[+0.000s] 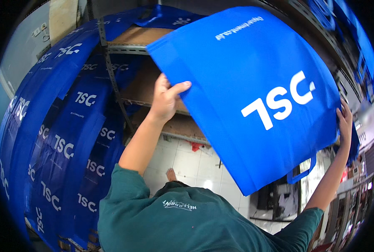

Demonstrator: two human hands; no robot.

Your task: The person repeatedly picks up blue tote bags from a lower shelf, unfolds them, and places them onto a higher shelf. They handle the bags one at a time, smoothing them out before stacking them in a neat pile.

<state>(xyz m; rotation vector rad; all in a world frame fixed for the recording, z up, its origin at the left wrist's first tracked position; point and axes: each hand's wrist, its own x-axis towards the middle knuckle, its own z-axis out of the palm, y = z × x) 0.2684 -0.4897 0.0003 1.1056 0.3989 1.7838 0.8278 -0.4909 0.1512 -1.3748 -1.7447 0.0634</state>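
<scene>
A large blue tote bag with white print is spread flat in the air before me, tilted, its blue handle loop hanging at the lower right. My left hand pinches its left edge, thumb on the printed face and fingers behind. At the opposite edge my right hand grips the bag, its fingertips showing on the front and the rest partly hidden.
Many similar blue bags hang in rows on the left. Behind my bag stands a metal rack with wooden shelves. More blue bags hang at the upper right. White floor tiles show below, with a red scrap on them.
</scene>
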